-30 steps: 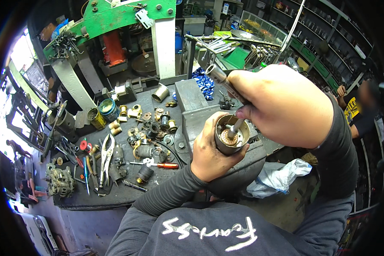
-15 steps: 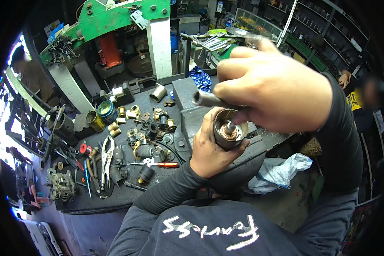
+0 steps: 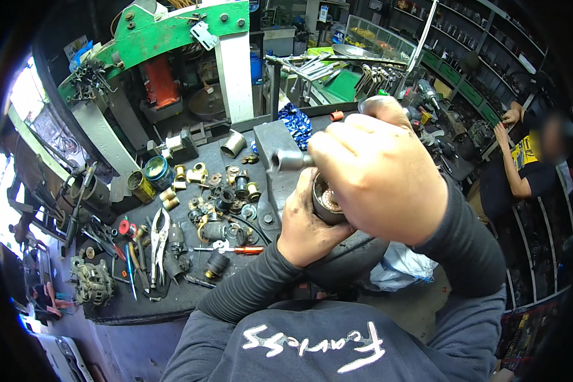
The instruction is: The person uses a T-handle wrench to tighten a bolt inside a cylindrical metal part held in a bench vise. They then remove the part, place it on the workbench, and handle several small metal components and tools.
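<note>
My left hand (image 3: 309,232) is wrapped round a cylindrical metal motor housing (image 3: 325,210) above the bench vise, and a round copper-coloured part shows inside its mouth. My right hand (image 3: 382,169) is closed over the housing's upper right side, covering much of the opening. From its left side sticks out a metal bar tool (image 3: 290,159) with a thick, round end. The rest of that tool is hidden by my fingers. Beneath my hands, the dark vise (image 3: 277,184) is partly covered.
Left on the bench lie locking pliers (image 3: 160,239), a screwdriver (image 3: 248,250), an alternator (image 3: 90,280) and several coils and small motor parts (image 3: 240,184). A green press frame (image 3: 165,41) stands behind. At the right is another person (image 3: 519,159). A white sack (image 3: 398,270) lies below.
My right hand has moved left and down over the housing, covering more of its mouth. The bar tool's end has shifted slightly left. My left hand keeps its hold.
</note>
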Action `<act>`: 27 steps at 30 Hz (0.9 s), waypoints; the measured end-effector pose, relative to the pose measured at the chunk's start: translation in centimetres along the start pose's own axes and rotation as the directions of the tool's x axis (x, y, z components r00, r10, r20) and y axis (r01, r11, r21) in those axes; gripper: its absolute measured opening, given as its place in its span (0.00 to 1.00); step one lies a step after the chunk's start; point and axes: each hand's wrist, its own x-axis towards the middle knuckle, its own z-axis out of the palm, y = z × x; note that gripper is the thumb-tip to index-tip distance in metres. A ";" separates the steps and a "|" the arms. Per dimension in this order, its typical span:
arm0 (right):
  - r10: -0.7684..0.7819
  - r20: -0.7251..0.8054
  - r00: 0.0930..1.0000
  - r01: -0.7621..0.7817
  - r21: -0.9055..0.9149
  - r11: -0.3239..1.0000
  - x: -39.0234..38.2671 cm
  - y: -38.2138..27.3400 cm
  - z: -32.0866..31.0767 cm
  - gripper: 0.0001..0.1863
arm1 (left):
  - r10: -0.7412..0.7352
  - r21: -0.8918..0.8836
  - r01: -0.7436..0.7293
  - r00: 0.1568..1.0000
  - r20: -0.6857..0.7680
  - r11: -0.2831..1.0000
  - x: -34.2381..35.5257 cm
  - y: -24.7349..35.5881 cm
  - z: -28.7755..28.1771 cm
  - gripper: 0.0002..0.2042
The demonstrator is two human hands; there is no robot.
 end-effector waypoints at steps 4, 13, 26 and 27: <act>-0.040 -0.205 0.978 0.060 0.093 0.994 -0.5 0.2 1.6 0.08 | 0.030 -0.072 -0.030 1.000 -0.010 0.997 0.2 0.0 0.0 0.33; 0.097 -0.471 0.877 0.456 0.878 0.142 -1.4 2.7 5.9 0.14 | -0.101 -0.185 0.101 0.995 0.011 0.978 0.3 -0.2 -0.2 0.37; 0.423 0.014 0.906 0.288 0.712 -0.641 0.5 2.2 5.5 0.20 | -0.115 -0.254 0.107 0.993 -0.019 0.961 0.3 0.2 0.3 0.36; 0.520 0.086 0.850 0.253 0.799 -0.546 0.2 1.2 4.7 0.20 | -0.105 -0.236 0.101 0.994 -0.003 0.966 0.5 0.3 0.3 0.36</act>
